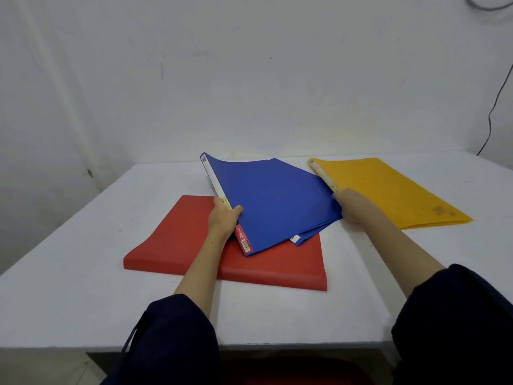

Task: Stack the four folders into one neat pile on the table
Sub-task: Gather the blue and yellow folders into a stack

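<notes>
Near the middle of the white table (83,245) lay a red folder (177,240), flat, its long axis running roughly parallel to the table's near edge. Over its far right corner a blue folder (272,201) was held tilted, its white-striped spine edge raised and its long axis running from the near edge toward the far left. The left hand (223,218) pinched that spine near its lower end, thumb on top and fingers wrapped beneath. A second blue folder (308,236) showed only as a thin strip under the first one's near right edge, so two blue ones could be counted, though how squarely they lay together could not be told.

Toward the far right corner of the table rested a yellow folder (388,190), flat, its long axis slanting from the far edge down toward the right edge. The right hand (354,208) lay at that folder's near left end, where its pale spine met the blue folder's right corner; the fingers were hidden, so what it gripped could not be told.

That made four folders: one red, two blue, one yellow. Both forearms came out of dark sleeves (177,337). Behind the table stood a plain white wall (249,65), with a dark cable (497,107) hanging down at the right.
</notes>
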